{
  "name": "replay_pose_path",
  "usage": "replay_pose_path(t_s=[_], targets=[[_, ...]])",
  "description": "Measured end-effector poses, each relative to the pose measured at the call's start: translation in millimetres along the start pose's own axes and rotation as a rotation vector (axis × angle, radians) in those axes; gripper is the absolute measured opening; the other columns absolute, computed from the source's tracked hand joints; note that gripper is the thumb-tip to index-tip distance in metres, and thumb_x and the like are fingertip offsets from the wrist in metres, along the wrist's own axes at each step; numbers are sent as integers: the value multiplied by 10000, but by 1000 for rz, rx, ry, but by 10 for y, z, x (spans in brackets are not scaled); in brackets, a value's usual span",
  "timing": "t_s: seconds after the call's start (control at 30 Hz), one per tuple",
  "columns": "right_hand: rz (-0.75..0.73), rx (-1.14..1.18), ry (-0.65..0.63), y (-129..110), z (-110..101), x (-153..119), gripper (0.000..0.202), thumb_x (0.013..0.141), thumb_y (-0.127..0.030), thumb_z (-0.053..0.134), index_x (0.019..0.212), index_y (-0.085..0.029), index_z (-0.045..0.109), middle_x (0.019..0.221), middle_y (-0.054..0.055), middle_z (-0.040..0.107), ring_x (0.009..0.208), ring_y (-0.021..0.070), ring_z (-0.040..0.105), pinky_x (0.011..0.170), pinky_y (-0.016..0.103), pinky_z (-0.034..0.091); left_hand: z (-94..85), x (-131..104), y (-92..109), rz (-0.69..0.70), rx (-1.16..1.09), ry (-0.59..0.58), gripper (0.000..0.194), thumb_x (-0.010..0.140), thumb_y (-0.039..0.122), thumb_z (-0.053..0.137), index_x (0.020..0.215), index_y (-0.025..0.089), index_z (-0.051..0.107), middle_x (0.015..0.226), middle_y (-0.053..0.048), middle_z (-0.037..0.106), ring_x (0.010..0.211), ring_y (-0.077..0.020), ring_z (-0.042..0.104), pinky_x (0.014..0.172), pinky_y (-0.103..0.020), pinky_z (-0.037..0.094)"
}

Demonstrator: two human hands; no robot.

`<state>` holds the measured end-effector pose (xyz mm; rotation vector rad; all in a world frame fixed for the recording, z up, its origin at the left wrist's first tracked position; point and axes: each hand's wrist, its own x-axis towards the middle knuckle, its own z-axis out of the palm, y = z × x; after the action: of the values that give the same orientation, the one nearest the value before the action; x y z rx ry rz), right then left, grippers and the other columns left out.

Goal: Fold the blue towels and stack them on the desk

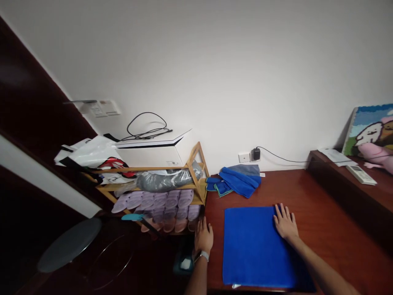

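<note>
A blue cloth lies spread flat on the reddish-brown wooden table, a small white tag showing at its near edge. My right hand rests on the cloth's far right corner, fingers spread and holding nothing. Left of the cloth, my left hand is at the table's left edge, its fingers stretched forward and empty; a watch is on that wrist. Behind the cloth, near the wall, more blue and grey cloths lie bunched together.
A wooden rack at the left holds several lilac slippers and a white box with a black cable on top. A round stool stands lower left. On the raised ledge at right lie a remote control and a pink plush toy.
</note>
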<state>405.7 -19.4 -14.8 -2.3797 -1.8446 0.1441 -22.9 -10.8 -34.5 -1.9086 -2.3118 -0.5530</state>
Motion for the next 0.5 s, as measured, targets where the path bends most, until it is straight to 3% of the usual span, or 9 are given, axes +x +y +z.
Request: replay_pose_path(t_s=[0.1,0.2,0.3,0.4,0.5], targets=[[19,27,63,-388,21,-434,680,1035,-508,254,1661,-286,402,1791,69,208,1630,407,197,1263,695,200,0,23,10,3,-11,-7,570,1051,299,327,1542,119,556,1487,-176,668,1409,-315,599,1180,-468,482],[-8,93,14,-796,188,-980,706,984,-707,346,1623,-422,440,1779,49,250,1606,491,213,1175,813,243,-16,26,-5,3,0,-13,567,1051,303,339,1548,128,549,1457,-181,688,1381,-322,620,1160,-482,494],[-40,106,-56,-1034,284,-1374,768,917,-820,407,1607,-485,430,1759,38,301,1594,521,222,1141,876,206,-44,33,-5,6,7,-24,563,1055,296,339,1547,112,540,1462,-186,683,1386,-312,618,1152,-467,497],[-44,66,-95,-1009,194,-1473,767,934,-803,396,1630,-482,369,1768,2,274,1619,475,177,1205,840,107,-59,51,2,11,-13,-31,549,1050,280,367,1539,105,543,1479,-185,671,1394,-300,612,1160,-450,488],[1,46,-134,-728,21,-1332,751,950,-778,386,1642,-492,318,1781,-30,226,1636,436,132,1230,806,108,-48,72,-5,3,-35,-41,542,1051,279,380,1535,95,541,1459,-195,682,1366,-303,636,1142,-446,504]])
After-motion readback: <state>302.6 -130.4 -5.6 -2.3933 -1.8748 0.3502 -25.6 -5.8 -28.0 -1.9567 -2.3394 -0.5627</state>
